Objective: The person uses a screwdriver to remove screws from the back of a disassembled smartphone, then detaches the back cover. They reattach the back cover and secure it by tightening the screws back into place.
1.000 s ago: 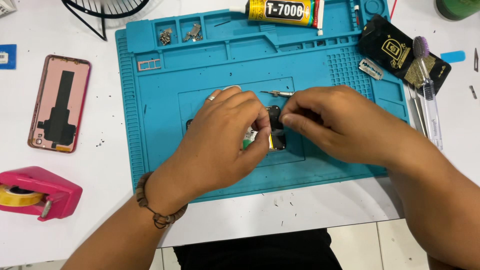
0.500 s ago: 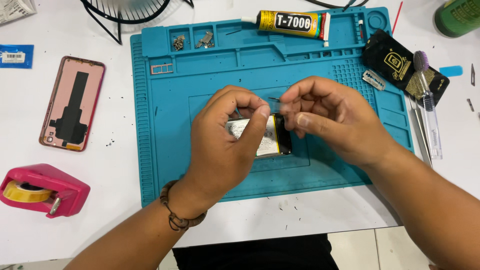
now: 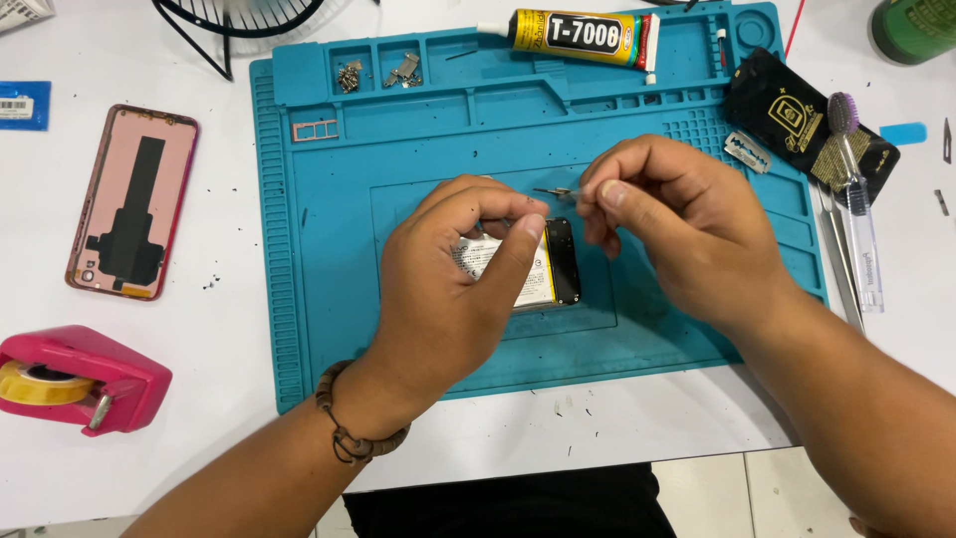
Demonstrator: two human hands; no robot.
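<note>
Head view, near edge first: we see our forearms come in over the white tabletop [image 3: 498,438], a beaded bracelet [image 3: 344,428] on the left wrist. Left hand [image 3: 448,289] curls closed over an opened phone [image 3: 543,264] lying mid-mat, thumb and fingertips pressing its frame. Right hand [image 3: 687,224], just beside it, pinches a thin metal tool [image 3: 556,191] between thumb and forefinger, tip above the phone's top edge. Both sit on the teal work mat [image 3: 319,299]. Left of the mat: pink tape dispenser [image 3: 75,384], then a pink phone back cover [image 3: 134,199]. Farther: screws [image 3: 351,76] in a mat tray, a yellow glue tube [image 3: 578,35], a black pouch [image 3: 797,120].
</note>
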